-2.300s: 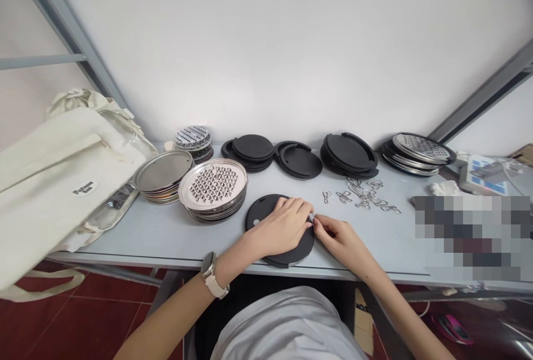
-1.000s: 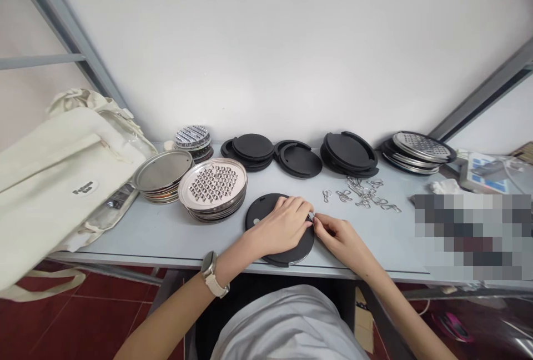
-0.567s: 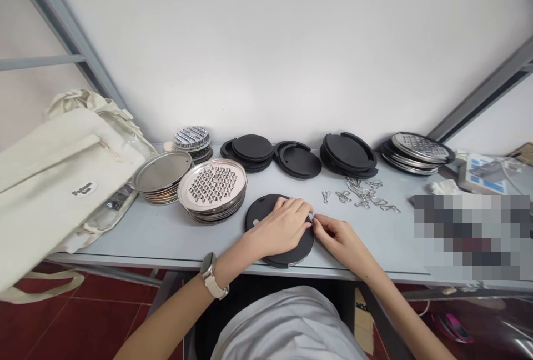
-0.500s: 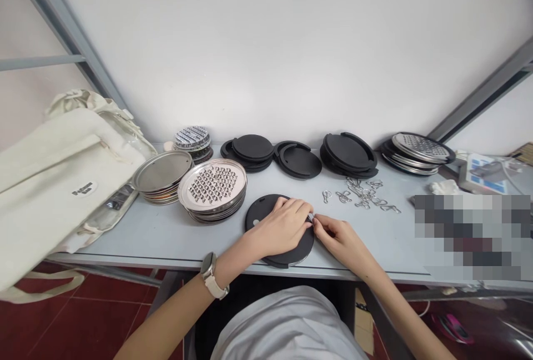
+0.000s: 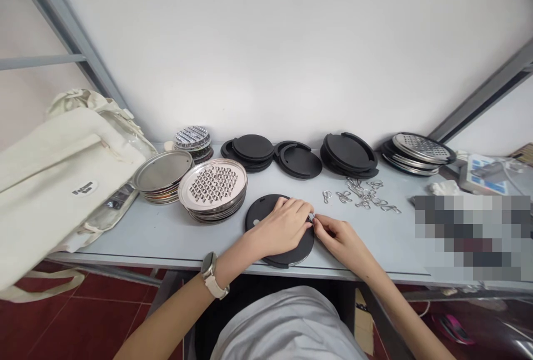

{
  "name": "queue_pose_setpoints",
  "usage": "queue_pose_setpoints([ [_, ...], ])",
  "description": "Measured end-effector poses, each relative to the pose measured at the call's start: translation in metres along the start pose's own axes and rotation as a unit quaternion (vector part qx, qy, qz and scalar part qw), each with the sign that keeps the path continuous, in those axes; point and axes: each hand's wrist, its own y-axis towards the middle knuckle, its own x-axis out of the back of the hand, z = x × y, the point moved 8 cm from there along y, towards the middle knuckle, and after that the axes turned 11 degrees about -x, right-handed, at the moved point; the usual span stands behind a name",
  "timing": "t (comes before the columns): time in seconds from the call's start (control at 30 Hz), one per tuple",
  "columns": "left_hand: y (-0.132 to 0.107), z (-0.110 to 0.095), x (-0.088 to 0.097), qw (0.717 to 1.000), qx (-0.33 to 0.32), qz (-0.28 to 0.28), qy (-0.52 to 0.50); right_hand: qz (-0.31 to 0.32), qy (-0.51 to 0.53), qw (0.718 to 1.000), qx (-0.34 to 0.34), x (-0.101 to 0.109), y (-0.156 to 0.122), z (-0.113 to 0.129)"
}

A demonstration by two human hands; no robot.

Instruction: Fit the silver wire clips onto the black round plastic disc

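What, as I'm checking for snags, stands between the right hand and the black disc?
Nothing visible does. The right hand is already at the black disc's rim, its fingers pinching a small grey piece there. The left hand lies on the disc beside it.

The round black disc (image 5: 260, 208) I'm touching looks matt and smooth; the stacked round grater plates (image 5: 195, 198) are glossy stainless steel, the wire hooks (image 5: 362, 196) bright metal, the cream tote bag (image 5: 62, 149) soft cloth.
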Motion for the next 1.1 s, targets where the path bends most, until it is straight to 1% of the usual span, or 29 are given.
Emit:
queue_pose_setpoints([
  [0.23, 0.0004, -0.0002, -0.0002, 1.000, 0.000, 0.001, -0.001, -0.001, 0.004, 1.000, 0.006, 0.0000, -0.0008, 0.0010],
  [0.47, 0.0001, 0.0003, -0.0006, 1.000, -0.001, 0.001, 0.000, 0.011, 0.008, 1.000, -0.011, -0.0014, -0.0005, -0.0019],
  [0.87, 0.0002, -0.0002, -0.0001, 1.000, -0.005, -0.002, 0.010, 0.017, 0.010, 1.000, -0.013, -0.0015, -0.0007, -0.0017],
  [1.1, 0.0003, -0.0003, -0.0028, 1.000, -0.012, 0.000, 0.027, 0.022, 0.014, 1.000, -0.017, -0.0023, -0.0008, -0.0027],
])
